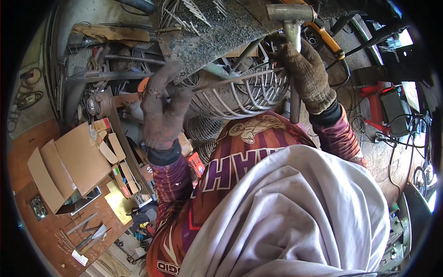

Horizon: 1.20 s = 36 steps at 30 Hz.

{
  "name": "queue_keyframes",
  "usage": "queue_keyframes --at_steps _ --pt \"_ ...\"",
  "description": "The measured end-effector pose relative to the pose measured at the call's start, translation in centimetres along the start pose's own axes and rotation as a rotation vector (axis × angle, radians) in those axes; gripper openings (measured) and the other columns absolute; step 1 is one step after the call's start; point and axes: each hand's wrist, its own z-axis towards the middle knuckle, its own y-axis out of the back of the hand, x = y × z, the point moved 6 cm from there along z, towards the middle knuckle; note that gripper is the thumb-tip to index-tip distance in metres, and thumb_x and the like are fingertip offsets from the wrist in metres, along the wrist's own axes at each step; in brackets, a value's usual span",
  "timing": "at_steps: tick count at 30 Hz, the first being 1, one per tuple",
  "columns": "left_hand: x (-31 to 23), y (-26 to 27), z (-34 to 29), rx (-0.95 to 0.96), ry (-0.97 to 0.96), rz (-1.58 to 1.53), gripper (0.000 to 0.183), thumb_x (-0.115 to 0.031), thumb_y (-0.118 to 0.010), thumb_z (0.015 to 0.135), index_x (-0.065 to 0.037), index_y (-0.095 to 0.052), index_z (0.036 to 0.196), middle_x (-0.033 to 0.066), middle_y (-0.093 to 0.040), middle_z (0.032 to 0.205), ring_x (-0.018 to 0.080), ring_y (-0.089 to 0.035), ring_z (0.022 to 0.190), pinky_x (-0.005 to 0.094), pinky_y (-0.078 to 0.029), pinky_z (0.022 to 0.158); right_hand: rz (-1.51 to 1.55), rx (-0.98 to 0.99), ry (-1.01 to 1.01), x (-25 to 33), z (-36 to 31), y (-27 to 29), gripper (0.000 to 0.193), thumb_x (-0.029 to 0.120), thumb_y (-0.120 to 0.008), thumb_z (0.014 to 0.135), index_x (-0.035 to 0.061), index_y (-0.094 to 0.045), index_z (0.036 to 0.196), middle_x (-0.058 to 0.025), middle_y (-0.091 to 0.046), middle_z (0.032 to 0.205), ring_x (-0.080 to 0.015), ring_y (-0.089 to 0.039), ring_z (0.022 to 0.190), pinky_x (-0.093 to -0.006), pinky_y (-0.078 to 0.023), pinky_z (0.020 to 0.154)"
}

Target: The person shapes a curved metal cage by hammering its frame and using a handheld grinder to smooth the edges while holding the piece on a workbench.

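- The left hand [162, 115], in a thick, dark brown knitted work glove, is bent partly closed on one end of a thin metal rod [235, 79]; the exact grip of its fingertips is hidden.
- The rod runs from the left hand, rising slightly, across the gap to the right hand [311, 78], where its far end meets the glove; whether those fingers pinch it I cannot tell.
- The right hand, in a similar brown glove, is closed around the handle of a hammer [292, 33]. The heavy cylindrical head points away, beyond the knuckles, and the handle's end emerges below the palm.
- Under the rod, between the two hands, sits a row of curved metal bars [237, 98], ribbed like a basket.
- Beyond both hands lies a dark metal worktop [214, 44] sprinkled with grit, bearing pale thin sticks [196, 11] ahead of the left hand.
- Just beyond the right hand is an orange-handled tool [330, 40] with a black cable.
- To the left of the left hand and nearer the body, an open cardboard box [80, 157] stands on a brown table [50, 235], with a yellow sheet [119, 203] near it.
- Well to the right of the right hand is a red frame [373, 106].
- Nearer the body than both hands, a pale cloth [286, 207] drapes over a patterned maroon jersey [258, 134].
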Motion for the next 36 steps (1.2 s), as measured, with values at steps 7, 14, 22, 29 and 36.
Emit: queue_keyframes --at_steps 7,14,22,29,36 --pt "4.8 -4.0 -5.1 -0.074 0.39 -0.954 0.06 -0.028 -0.065 0.092 -0.003 -0.04 0.14 0.0151 -0.058 0.126 0.0271 -0.061 0.112 0.0404 -0.052 0.094 -0.098 0.002 -0.095 -2.2 1.8 1.9 0.036 0.031 -0.056 0.099 0.0003 -0.059 0.116 -0.0037 -0.064 0.105 -0.0117 -0.058 0.095 -0.0274 -0.045 0.089" --pt "7.5 -5.2 -8.0 -0.075 0.466 -1.301 0.053 -0.027 -0.06 0.094 -0.003 -0.044 0.139 0.0192 -0.056 0.132 0.0363 -0.059 0.117 0.0572 -0.049 0.097 -0.197 0.056 0.109 -4.1 2.6 2.1 0.033 0.028 -0.055 0.099 0.0031 -0.06 0.12 -0.0063 -0.064 0.104 -0.0146 -0.059 0.092 -0.0282 -0.046 0.085" --pt "5.7 -5.3 -7.8 -0.08 0.425 -1.353 0.054 -0.023 -0.063 0.092 -0.003 -0.044 0.138 0.0199 -0.056 0.132 0.0366 -0.06 0.115 0.0553 -0.052 0.094 -0.191 0.006 -0.006 -1.8 1.8 0.5 0.04 0.036 -0.059 0.096 0.0011 -0.064 0.115 -0.0101 -0.066 0.095 -0.0176 -0.06 0.084 -0.0316 -0.048 0.077" --pt "6.0 -2.4 -8.6 -0.08 0.244 0.006 0.055 -0.023 -0.071 0.083 -0.002 -0.048 0.129 0.02 -0.058 0.121 0.0382 -0.06 0.107 0.0528 -0.053 0.086 -0.249 -0.071 0.091 -2.0 1.6 0.6 0.041 0.036 -0.061 0.095 0.0004 -0.059 0.116 -0.0058 -0.065 0.092 -0.0121 -0.06 0.084 -0.0285 -0.049 0.074" --pt "5.3 -1.5 -9.0 -0.252 0.423 -0.301 0.043 -0.018 -0.081 0.07 -0.004 -0.061 0.105 0.0171 -0.063 0.103 0.0364 -0.06 0.098 0.0493 -0.048 0.08 -0.16 -0.124 0.161 -0.5 -1.9 1.4 0.047 0.031 -0.065 0.093 0.0016 -0.051 0.126 -0.0024 -0.063 0.081 -0.0101 -0.06 0.067 -0.0252 -0.05 0.06"
